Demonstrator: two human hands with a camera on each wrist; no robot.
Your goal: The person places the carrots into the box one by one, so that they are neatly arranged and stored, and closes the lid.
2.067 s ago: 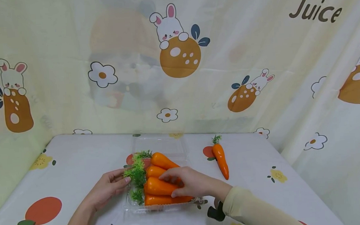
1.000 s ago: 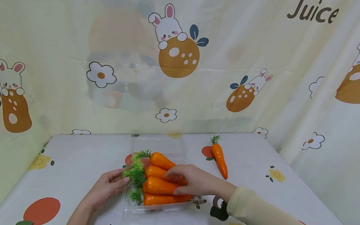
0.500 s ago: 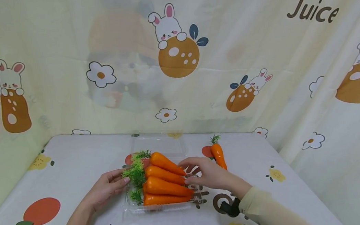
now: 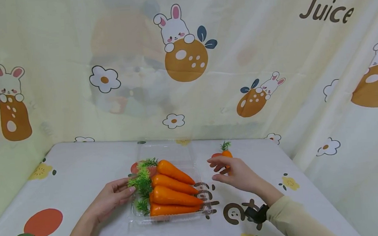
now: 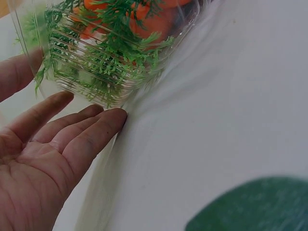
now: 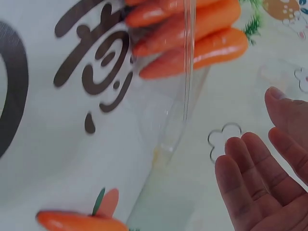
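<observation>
A clear plastic box [image 4: 169,218] holds several orange toy carrots [image 4: 175,195], laid side by side with their green leafy tops [image 4: 143,182] toward the left. At the box's left end is my left hand [image 4: 111,198], fingers loosely extended. In the left wrist view, the fingertips [image 5: 118,115] lie right at the ribbed end wall. My right hand [image 4: 236,173] hovers right of the box with nothing in it, its fingers apart and slightly bent. It partly covers a single loose carrot [image 4: 227,154] on the table. In the right wrist view, that loose carrot [image 6: 79,222] shows at the bottom edge.
The box's clear lid [image 4: 166,152] lies folded back behind it. Under everything is a white printed tablecloth [image 4: 91,163]. A patterned curtain [image 4: 136,110] closes off the back and sides. Each wrist wears a black strap device, such as the right one [image 4: 257,215].
My right hand has let go of the carrots in the box, lifted off them and moved right, over the loose carrot. The left hand has stayed at the box's left end.
</observation>
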